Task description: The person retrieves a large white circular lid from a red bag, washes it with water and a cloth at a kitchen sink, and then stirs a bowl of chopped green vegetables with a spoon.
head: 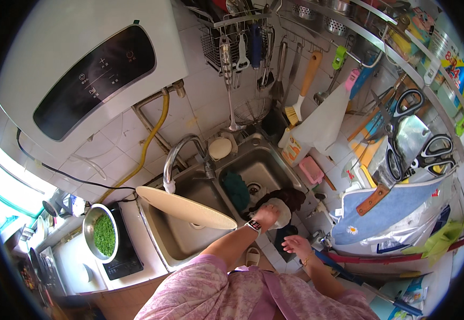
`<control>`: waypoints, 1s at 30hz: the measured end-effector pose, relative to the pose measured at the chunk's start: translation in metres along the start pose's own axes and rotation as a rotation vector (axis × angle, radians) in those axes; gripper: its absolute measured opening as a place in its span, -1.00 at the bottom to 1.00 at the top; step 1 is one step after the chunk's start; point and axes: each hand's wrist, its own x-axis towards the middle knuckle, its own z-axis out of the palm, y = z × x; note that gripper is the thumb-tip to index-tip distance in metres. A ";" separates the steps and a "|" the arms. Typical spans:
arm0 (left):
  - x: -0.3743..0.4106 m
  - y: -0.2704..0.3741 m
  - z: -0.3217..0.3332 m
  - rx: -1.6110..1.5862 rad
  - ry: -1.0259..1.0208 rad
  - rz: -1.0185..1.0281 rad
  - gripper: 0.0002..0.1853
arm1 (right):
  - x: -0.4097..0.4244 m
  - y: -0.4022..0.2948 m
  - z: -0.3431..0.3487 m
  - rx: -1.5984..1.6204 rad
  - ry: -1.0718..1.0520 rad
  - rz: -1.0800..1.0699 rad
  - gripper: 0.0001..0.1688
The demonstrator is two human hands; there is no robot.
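Observation:
My left hand (267,216), a watch on its wrist, grips a whitish cloth (282,213) at the front edge of the right sink basin (274,170). Dark brown cloth (294,198) lies bunched beside it over the basin rim. A dark green cloth (236,190) rests in the same basin, left of the drain strainer (253,191). To the right of the sink, my right hand (294,245) hangs in the air with fingers apart and nothing in it. Whether the whitish cloth is lifted or lying cannot be told.
A beige ribbed board (186,207) slants across the left basin (168,244), below the chrome faucet (184,142). Chopped greens fill a steel bowl (116,250) on a black cooktop (128,266). Scissors (395,160) and a cleaver (371,200) hang at right, above a blue cloth (359,214).

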 end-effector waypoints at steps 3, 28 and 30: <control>0.004 -0.004 0.002 -0.046 0.015 -0.005 -0.78 | 0.018 -0.037 0.025 -0.108 -0.039 -0.132 -0.77; -0.325 0.081 -0.108 -1.463 0.383 -1.025 -0.52 | 0.040 -0.641 0.232 -1.424 0.858 -1.221 -0.56; -0.345 0.098 -0.118 -1.416 0.540 -1.186 -0.55 | 0.047 -0.639 0.232 -1.442 0.913 -1.246 -0.59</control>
